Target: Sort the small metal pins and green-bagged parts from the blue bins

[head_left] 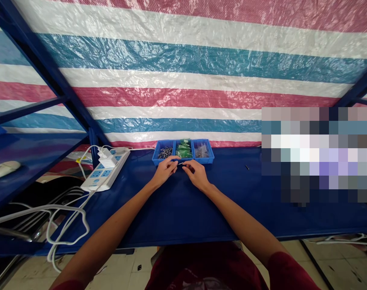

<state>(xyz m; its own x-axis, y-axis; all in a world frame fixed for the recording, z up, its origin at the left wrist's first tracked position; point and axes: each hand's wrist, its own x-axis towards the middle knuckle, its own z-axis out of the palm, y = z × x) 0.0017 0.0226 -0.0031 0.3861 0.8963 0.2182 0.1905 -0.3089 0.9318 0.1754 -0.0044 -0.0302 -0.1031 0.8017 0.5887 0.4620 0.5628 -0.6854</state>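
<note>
My left hand (166,170) and my right hand (196,172) meet just in front of a blue three-part tray, fingertips pinched close together. Between them is a small thin piece (180,163), light in colour and too small to name; both hands appear to grip its ends. In the tray's left compartment lie many small black-and-silver parts (165,152). Green packets (184,149) fill the middle one, and clear-to-grey small plastic pieces (202,151) lie in the right one. The tray's front wall (203,161) is just beyond my fingers.
A small dark pin-like part (247,167) lies on the blue table (177,213) to the right. On the left are a white power strip (106,171) with a plugged-in adapter, looping white cables (65,207) and a mouse (5,169) on a side shelf. The far right is pixelated.
</note>
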